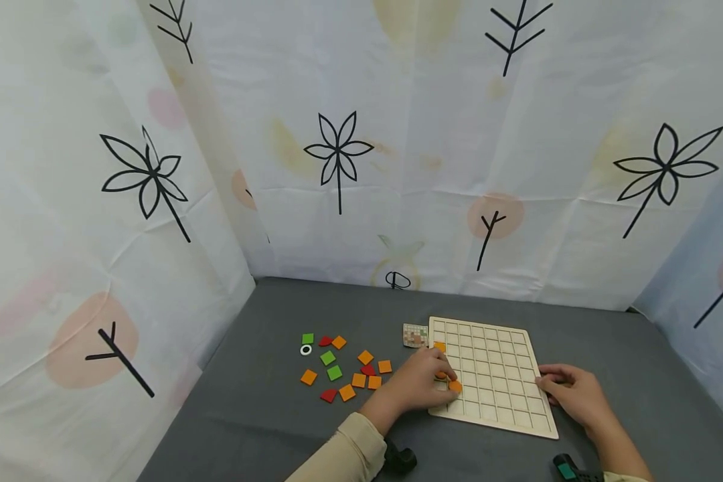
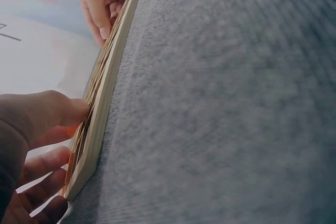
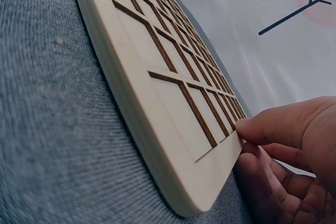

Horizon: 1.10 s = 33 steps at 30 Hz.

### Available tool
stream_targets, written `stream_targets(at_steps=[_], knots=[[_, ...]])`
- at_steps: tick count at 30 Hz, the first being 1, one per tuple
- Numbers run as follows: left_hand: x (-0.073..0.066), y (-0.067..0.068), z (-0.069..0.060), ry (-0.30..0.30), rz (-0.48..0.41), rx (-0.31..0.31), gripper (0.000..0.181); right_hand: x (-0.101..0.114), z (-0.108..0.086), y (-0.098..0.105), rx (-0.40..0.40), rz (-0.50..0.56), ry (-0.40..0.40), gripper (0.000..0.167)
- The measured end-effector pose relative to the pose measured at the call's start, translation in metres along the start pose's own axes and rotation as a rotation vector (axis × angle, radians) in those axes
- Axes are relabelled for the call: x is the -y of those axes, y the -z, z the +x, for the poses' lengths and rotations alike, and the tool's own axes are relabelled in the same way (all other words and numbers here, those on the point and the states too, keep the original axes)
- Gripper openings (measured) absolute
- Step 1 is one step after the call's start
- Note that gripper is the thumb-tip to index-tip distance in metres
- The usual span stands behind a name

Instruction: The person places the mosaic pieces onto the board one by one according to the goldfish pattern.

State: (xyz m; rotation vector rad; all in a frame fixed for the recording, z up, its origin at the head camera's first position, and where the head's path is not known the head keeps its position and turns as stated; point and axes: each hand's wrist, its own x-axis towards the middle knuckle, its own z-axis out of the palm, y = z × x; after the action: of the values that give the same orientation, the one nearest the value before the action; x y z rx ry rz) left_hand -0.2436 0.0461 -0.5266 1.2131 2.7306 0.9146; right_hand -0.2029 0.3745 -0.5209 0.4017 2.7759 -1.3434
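A pale wooden grid board (image 1: 500,375) lies on the grey cloth, its squares marked by dark grooves. Over the board's left side, my left hand (image 1: 418,380) pinches an orange tile (image 1: 454,386) between thumb and forefinger, low against the grid. Another orange tile (image 1: 440,347) sits in the left column above that hand, and more orange shows partly hidden under the fingers. My right hand (image 1: 572,393) holds the board's right edge; in the right wrist view the thumb (image 3: 257,128) rests on the rim while curled fingers sit beside and below it.
Loose orange, green and red pieces (image 1: 358,380) lie scattered left of the board, with a white ring (image 1: 306,350) among them. A small patterned card (image 1: 416,335) touches the board's upper left. Printed curtains (image 1: 397,167) enclose the back and sides.
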Motion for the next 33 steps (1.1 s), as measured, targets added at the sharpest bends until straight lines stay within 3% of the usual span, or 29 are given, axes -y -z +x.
stream_targets(at_steps=[11,23,33], knots=[[0.0014,-0.0026,0.0002,0.003,0.012,0.016,0.021,0.0007,0.0010,-0.0009,-0.019,0.007,-0.031,0.051],[0.0013,-0.0011,-0.0001,-0.002,-0.014,0.001,0.016,-0.0003,0.0019,-0.0002,-0.016,-0.002,-0.018,0.052],[-0.0014,0.0000,-0.0005,-0.011,0.027,0.004,0.017,-0.0018,0.0011,-0.0005,-0.009,-0.007,0.000,0.052]])
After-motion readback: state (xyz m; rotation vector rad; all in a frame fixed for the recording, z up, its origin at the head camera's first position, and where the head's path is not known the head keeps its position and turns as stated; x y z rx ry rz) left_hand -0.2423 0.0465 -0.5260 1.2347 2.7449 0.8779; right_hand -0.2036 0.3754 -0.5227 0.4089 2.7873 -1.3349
